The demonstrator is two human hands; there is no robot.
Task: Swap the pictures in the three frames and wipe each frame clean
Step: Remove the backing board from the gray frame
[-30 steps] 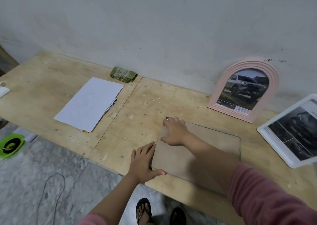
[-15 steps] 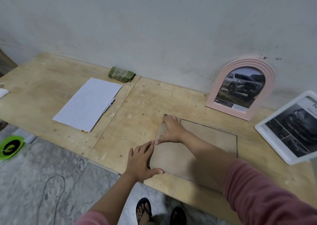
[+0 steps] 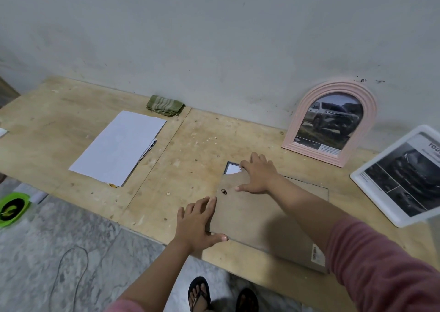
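A picture frame lies face down on the plywood table, its brown backing board up. My right hand rests spread on the board's far left corner, fingers at the edge. A white picture corner shows beside them inside the dark frame rim. A small metal hanger ring sits near my thumb. My left hand lies flat against the board's left edge, thumb along the near edge. A pink arched frame with a car photo leans on the wall. A white frame with a dark car picture lies at the right.
A folded green cloth lies by the wall. White paper sheets lie on the table's left half. Below the table edge are a marble floor, a thin cable and a green round object. My sandalled feet stand at the bottom.
The backing board's far left corner has shifted, uncovering a white picture corner and the hanger ring. My right hand moved slightly right along the far edge. My left hand stayed put.
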